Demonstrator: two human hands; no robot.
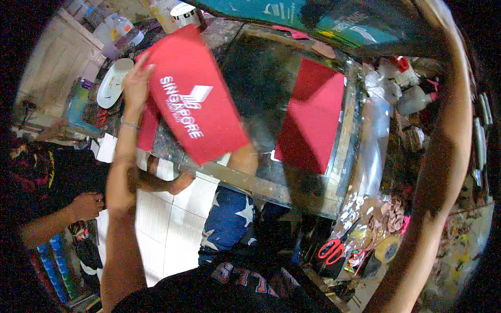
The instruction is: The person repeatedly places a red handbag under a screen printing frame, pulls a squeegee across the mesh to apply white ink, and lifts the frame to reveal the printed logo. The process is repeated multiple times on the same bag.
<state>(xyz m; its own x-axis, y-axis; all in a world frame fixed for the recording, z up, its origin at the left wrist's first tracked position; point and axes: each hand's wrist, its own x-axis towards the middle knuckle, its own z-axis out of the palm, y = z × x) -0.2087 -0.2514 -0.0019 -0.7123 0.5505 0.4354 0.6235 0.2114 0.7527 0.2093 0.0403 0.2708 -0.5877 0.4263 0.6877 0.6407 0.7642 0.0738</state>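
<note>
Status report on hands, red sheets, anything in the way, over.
Left grip on printed red sheet, held up. Right grip out of view, right arm raised. Plain red sheet on dark board, only shadow across it.

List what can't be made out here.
All in the head view:
Right hand: cut off by the top edge; only the right arm shows.
Teal panel: far side cut off by the same edge.
Printed sheet: its smallest lettering is blurred.
Red piece beneath: partly hidden by that sheet.
</note>
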